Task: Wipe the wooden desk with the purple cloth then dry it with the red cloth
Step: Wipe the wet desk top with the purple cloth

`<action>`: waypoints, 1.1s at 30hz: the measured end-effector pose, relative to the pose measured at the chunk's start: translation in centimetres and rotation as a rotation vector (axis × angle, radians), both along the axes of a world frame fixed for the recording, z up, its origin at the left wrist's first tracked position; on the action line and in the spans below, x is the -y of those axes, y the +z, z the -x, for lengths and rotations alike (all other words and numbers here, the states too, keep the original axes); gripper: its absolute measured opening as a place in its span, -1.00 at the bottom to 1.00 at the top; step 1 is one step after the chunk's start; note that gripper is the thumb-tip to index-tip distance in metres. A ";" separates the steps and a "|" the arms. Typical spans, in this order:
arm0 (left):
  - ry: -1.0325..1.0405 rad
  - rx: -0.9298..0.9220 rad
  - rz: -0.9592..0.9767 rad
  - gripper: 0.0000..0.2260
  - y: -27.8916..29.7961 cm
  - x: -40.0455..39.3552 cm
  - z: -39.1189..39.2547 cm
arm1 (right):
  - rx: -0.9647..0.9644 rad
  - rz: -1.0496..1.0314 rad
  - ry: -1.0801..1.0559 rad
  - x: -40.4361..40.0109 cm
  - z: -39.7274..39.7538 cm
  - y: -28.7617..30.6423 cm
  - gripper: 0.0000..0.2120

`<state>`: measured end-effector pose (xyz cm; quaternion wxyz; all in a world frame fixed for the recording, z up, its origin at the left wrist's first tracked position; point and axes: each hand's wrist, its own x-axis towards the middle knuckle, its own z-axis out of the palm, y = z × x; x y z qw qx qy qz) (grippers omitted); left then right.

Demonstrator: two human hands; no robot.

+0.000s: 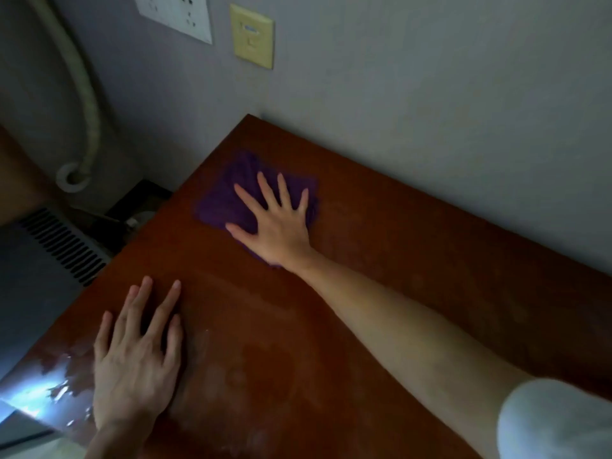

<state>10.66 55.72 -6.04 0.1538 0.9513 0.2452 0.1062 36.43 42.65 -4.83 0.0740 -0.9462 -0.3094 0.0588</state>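
Two hands on a reddish-brown wooden desk, one pressing a cloth.
The right hand, fingers spread flat, presses the rumpled purple cloth near the desk's far corner by the grey wall; the left hand rests open-palmed on the wood near the front edge.

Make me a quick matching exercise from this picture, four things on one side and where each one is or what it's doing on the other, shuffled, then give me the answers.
Things:
1. right hand
2. left hand
3. purple cloth
4. yellow wall plate

Places or states:
A. on the grey wall above the desk's far corner
B. resting flat on bare wood near the desk's near-left edge
C. fingers spread, pressing on the cloth
D. lying on the wooden desk near its far corner, under a hand

Pairs: 1-C, 2-B, 3-D, 4-A
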 end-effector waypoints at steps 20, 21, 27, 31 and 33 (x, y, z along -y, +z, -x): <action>-0.030 -0.089 -0.025 -0.49 0.3 0.1 0.3 | -0.033 0.020 -0.343 16.4 -4.8 0.4 -0.17; -0.026 -0.077 -0.022 -0.50 0.2 0.1 0.3 | -0.043 0.016 -0.363 15.3 -7.4 0.7 -0.18; -0.055 -0.067 -0.013 -0.51 0.1 -0.1 0.2 | -0.052 0.051 -0.388 13.7 -11.8 1.2 -0.17; -0.068 -0.072 0.026 -0.49 0.5 0.0 0.2 | -0.028 0.027 -0.383 15.3 -7.1 1.0 -0.20; -0.069 -0.088 0.030 -0.48 0.7 0.0 0.1 | -0.002 0.039 -0.393 16.3 -1.3 0.7 -0.20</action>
